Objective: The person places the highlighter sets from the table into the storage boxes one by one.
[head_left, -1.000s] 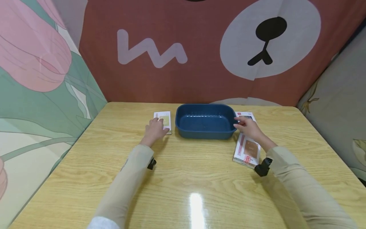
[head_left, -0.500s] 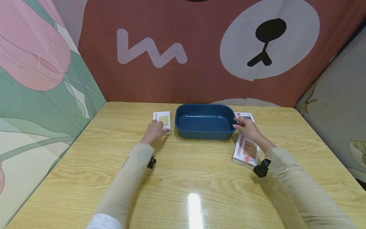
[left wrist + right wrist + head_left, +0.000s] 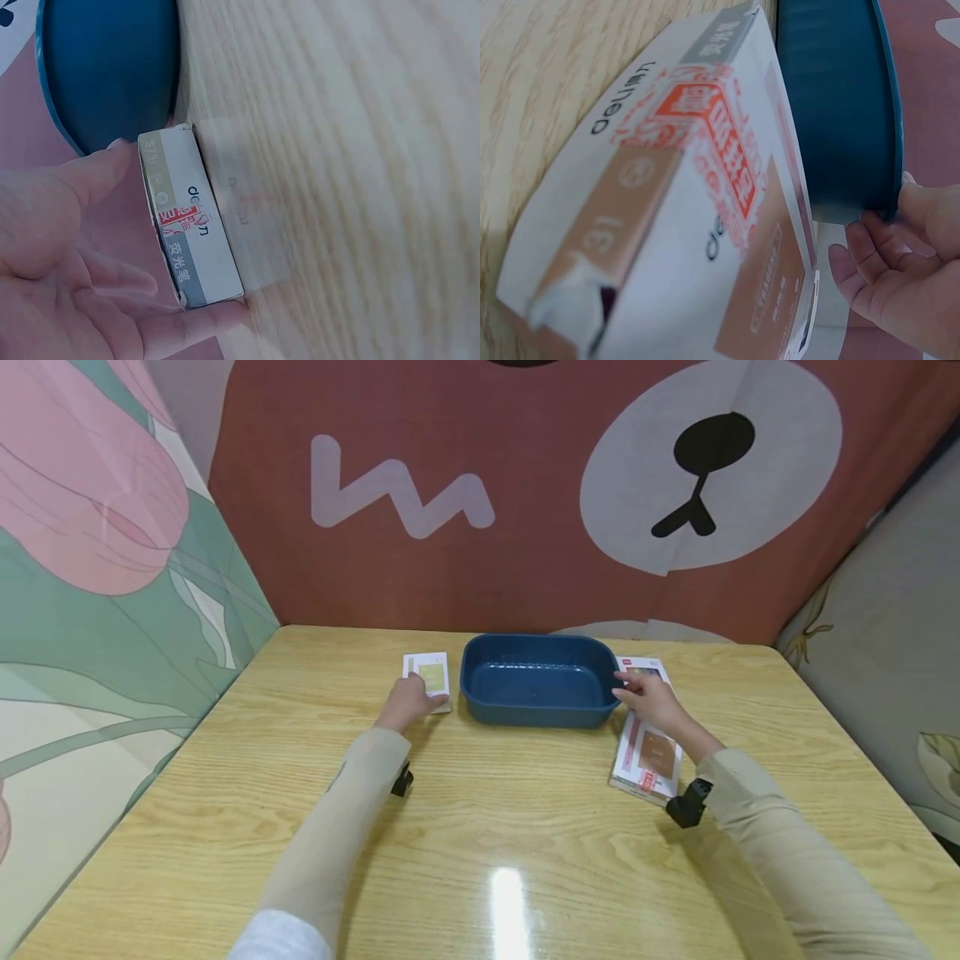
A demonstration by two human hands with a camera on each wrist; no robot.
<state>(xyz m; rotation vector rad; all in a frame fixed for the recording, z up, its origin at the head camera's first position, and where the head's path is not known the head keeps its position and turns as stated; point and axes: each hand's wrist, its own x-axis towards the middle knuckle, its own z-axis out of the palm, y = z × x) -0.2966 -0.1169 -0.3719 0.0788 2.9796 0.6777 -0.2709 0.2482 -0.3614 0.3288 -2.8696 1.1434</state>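
My left hand [image 3: 408, 702] grips a small white highlighter box [image 3: 435, 670] with a yellow-green panel, lying left of the blue plastic tub [image 3: 536, 717]. In the left wrist view the thumb is at one edge of this box [image 3: 196, 225] and the little finger at the opposite edge. My right hand [image 3: 651, 697] pinches the tub's right rim between thumb and fingers. Under and in front of that hand lies a larger white highlighter box [image 3: 637, 760] with a brown panel; its corner [image 3: 570, 315] is torn in the right wrist view. Inside, the tub holds nothing.
Behind the right hand, another white box [image 3: 637, 663] with a dark picture lies beside the tub, partly covered by the hand. All stand on a wood-grain table [image 3: 465, 827]. A reddish-brown printed cloth [image 3: 525, 568] hangs along the back edge, with printed sheets on both sides.
The left hand's fingers have drawn in from across the top of the small box to its sides. The right hand stays at the tub's rim, and the tub has not visibly moved.
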